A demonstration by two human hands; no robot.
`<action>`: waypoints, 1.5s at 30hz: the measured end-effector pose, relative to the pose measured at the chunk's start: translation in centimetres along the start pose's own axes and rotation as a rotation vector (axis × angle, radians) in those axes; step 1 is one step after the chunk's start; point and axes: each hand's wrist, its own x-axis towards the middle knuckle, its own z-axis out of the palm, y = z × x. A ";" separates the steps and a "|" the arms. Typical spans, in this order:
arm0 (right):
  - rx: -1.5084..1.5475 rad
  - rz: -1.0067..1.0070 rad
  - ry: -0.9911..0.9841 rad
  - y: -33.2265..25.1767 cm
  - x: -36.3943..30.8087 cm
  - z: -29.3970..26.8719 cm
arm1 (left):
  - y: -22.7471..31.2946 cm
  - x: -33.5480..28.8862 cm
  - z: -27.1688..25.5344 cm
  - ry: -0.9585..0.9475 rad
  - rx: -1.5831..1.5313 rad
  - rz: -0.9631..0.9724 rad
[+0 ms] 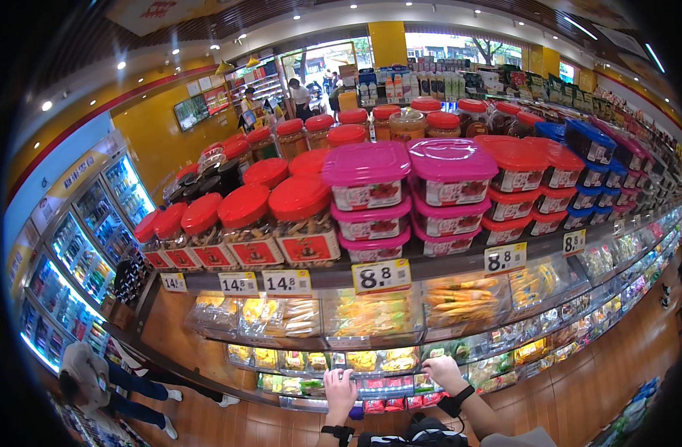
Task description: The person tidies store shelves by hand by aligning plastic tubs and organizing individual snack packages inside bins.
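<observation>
My left hand (339,390) is at the front of the lower shelf, its fingers bent at the edge of a clear bin. A ring shows on one finger, and a dark band circles the wrist. To its right, my right hand (445,375) has its fingertips pressed together at the same shelf front, with a black band on that wrist. What either hand grips is too small to make out. Red-pink packets (393,404) lie in the bins between and below my hands. Yellow snack packets (362,360) sit just above them.
Above stand clear bins of yellow snacks (460,299), red-lidded jars (305,223) and pink-lidded tubs (367,175). Glass-door drink coolers (95,208) line the left wall. A person in a light top (84,369) stands at lower left. Wooden floor (557,395) runs along the right.
</observation>
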 end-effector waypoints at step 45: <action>-0.245 -0.712 0.411 -24.1 16.7 -44.9 | 23.9 42.6 -36.2 -0.278 0.018 0.678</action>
